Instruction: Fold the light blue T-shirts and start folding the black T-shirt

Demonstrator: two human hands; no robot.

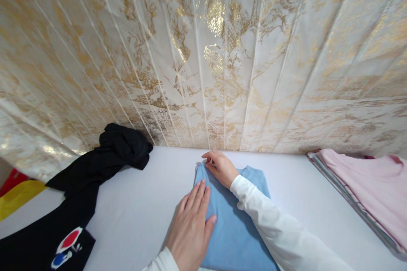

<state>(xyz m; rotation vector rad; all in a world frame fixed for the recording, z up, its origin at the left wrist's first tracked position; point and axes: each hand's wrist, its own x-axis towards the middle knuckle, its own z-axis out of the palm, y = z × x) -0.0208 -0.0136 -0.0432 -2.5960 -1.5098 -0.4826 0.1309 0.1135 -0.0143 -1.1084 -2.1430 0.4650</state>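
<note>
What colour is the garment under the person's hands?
The garment is plain light blue, as the head view shows.

The person is wearing a white long-sleeved top (295, 237). The right sleeve (273, 218) is covering the forearm to the wrist, its plain fabric creasing into soft folds, while its cuff (239, 188) is gathering in a small bunch. The left sleeve (164, 261) is showing only as a short white band. The left hand (190, 222) and right hand (221, 168) are emerging bare.
</note>
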